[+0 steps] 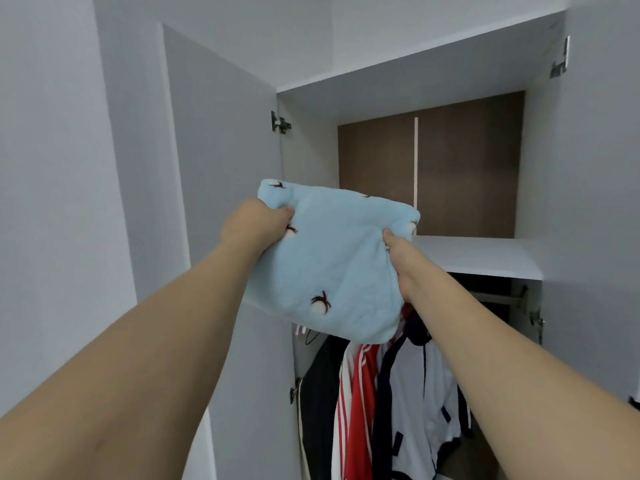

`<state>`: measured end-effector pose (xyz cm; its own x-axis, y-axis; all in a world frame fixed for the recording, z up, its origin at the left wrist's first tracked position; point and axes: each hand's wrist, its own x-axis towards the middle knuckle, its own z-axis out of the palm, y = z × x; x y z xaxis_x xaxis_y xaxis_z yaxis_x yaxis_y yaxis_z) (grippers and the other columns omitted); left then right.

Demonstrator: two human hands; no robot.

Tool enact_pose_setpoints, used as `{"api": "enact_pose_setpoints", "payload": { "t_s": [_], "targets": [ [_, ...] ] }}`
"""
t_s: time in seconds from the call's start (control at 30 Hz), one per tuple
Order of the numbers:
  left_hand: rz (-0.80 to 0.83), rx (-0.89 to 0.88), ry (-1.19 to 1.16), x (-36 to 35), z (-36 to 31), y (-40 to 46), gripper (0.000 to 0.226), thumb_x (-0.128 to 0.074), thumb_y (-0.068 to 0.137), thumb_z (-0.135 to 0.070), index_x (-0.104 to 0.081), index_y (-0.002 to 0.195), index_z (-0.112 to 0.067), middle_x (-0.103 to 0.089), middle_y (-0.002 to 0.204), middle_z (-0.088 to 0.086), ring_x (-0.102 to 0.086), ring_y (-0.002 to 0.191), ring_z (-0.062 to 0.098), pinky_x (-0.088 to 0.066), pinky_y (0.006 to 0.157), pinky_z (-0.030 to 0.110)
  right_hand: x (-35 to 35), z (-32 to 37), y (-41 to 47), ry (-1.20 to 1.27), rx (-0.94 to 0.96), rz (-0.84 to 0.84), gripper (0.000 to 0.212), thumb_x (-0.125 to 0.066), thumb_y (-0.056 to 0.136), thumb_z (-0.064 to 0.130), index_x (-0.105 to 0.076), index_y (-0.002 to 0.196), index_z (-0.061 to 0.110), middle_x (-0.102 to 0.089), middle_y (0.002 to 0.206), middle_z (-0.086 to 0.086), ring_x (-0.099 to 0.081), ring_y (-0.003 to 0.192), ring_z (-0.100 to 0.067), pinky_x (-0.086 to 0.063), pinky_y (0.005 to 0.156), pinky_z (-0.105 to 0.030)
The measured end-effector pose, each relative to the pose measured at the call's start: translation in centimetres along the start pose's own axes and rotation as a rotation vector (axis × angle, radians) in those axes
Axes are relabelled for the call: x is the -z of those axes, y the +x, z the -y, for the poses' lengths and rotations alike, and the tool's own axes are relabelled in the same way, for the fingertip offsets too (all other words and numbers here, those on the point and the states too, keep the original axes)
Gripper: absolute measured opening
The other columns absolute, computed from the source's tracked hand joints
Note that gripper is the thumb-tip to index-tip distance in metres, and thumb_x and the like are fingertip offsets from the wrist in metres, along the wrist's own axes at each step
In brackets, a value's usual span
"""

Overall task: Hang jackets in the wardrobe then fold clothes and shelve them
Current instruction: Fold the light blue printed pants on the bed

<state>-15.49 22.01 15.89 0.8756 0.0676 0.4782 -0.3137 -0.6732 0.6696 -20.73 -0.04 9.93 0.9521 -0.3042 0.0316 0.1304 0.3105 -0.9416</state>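
Both arms raised. Left hand [254, 221] grips the folded light-blue fleece garment [332, 258] at its upper left edge; right hand [398, 252] pinches its right edge. Garment is held in the air in front of the white wardrobe shelf [485, 256]. Below it, jackets [391, 400] hang inside the wardrobe [408, 74], doors open.

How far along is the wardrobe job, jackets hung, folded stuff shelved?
Done: several jackets hang on the rail below the shelf. In hand: a folded light blue fleece garment, gripped at its sides by the left hand and right hand, raised in front of the shelf. Left: setting it down; the visible shelf surface holds nothing yet. Other clothes to fold are not in view.
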Motion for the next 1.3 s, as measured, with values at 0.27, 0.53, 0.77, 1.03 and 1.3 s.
{"api": "enact_pose_setpoints", "payload": {
  "t_s": [0.27, 0.53, 0.77, 1.03, 1.3],
  "targets": [
    [0.037, -0.050, -0.108, -6.3, -2.8, 8.6, 0.043, -0.057, 0.087, -0.052, -0.056, 0.108, -0.015, -0.063, 0.102, 0.005, -0.060, 0.096, 0.029, -0.051, 0.089, 0.042, 1.7, 2.1, 9.9, 0.012, 0.113, -0.120, 0.038, -0.048, 0.100, 0.047, -0.058, 0.120, 0.016, -0.068, 0.099, -0.003, -0.066, 0.089, -0.022, -0.053, 0.083, -0.037],
    [0.173, -0.008, -0.348, -17.2, -2.7, 21.0, 0.028, -0.062, 0.081, -0.047, -0.048, 0.076, -0.023, -0.059, 0.078, -0.002, -0.061, 0.074, 0.018, -0.053, 0.074, 0.034, 3.8, 4.6, 21.7, -0.158, 0.177, -0.276, 0.050, -0.045, 0.101, 0.047, -0.052, 0.136, 0.012, -0.064, 0.123, -0.008, -0.063, 0.107, -0.027, -0.050, 0.097, -0.040],
    [0.437, 0.069, -0.516, -31.1, -8.1, 26.0, 0.069, -0.063, 0.069, -0.052, -0.046, 0.122, -0.011, -0.063, 0.096, 0.004, -0.066, 0.091, 0.029, -0.054, 0.090, 0.042, 12.8, 7.7, 29.2, -0.253, 0.266, -0.515, 0.050, -0.048, 0.101, 0.038, -0.047, 0.141, 0.008, -0.063, 0.125, -0.010, -0.063, 0.105, -0.027, -0.051, 0.096, -0.039],
    [0.527, 0.100, -0.649, -43.5, -16.1, 30.4, 0.065, -0.061, 0.084, -0.055, -0.022, 0.121, -0.017, -0.051, 0.084, 0.004, -0.054, 0.073, 0.021, -0.046, 0.074, 0.036, 22.6, 14.2, 37.7, -0.553, 0.262, -0.761, 0.061, -0.050, 0.096, 0.047, -0.046, 0.140, 0.005, -0.056, 0.135, -0.013, -0.058, 0.116, -0.034, -0.045, 0.104, -0.043],
    [0.648, -0.556, -0.036, -50.4, -13.1, 29.2, 0.063, -0.032, 0.095, -0.066, -0.015, 0.153, -0.047, -0.005, 0.163, -0.006, -0.001, 0.149, 0.027, -0.007, 0.121, 0.045, 22.1, 8.1, 40.9, -1.826, 0.236, -0.634, 0.044, -0.029, 0.101, 0.034, -0.046, 0.140, 0.022, -0.042, 0.149, -0.009, -0.040, 0.133, -0.032, -0.027, 0.112, -0.050]
  ]
}}
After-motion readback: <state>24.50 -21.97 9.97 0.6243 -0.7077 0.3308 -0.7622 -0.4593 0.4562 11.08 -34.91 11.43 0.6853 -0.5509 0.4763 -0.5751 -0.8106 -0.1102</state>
